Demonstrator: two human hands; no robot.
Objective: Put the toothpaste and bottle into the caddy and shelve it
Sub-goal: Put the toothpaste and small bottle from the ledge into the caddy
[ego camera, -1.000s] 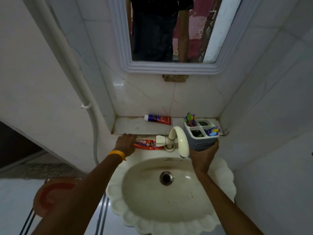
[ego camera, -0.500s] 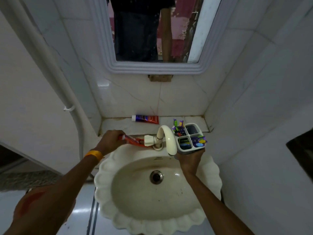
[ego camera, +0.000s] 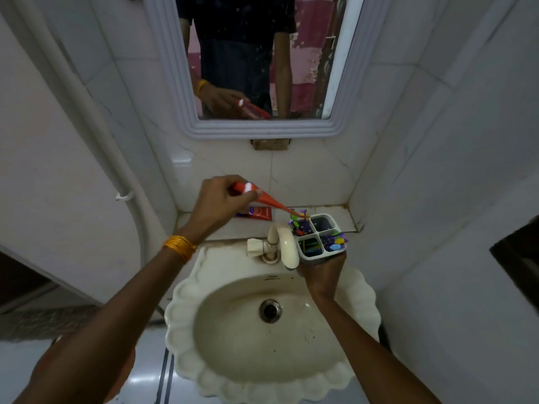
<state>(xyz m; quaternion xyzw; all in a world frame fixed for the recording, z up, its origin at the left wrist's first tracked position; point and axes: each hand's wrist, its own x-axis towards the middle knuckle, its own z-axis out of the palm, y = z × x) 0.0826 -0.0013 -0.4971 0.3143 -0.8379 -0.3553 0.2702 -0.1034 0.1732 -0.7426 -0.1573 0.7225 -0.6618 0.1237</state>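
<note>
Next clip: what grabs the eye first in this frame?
The red toothpaste tube in the left hand, angled down toward the caddy. The right hand holds that caddy beside the tap, above the scalloped sink. A second tube lies on the ledge behind.

The toothpaste tube (ego camera: 264,196) is showing bright red-orange with a white band near the cap end. A second tube (ego camera: 260,213) on the ledge is showing red and dark blue. The caddy (ego camera: 320,234) is looking pale grey, with purple, green, blue and yellow handles (ego camera: 335,243) sticking out. A yellow-gold bangle (ego camera: 179,246) is circling the wrist. The sink (ego camera: 271,371) and tap (ego camera: 287,247) are appearing cream, with brown stains round the tap base. The wall tiles (ego camera: 306,173) are gleaming white with faint grey veins.
</note>
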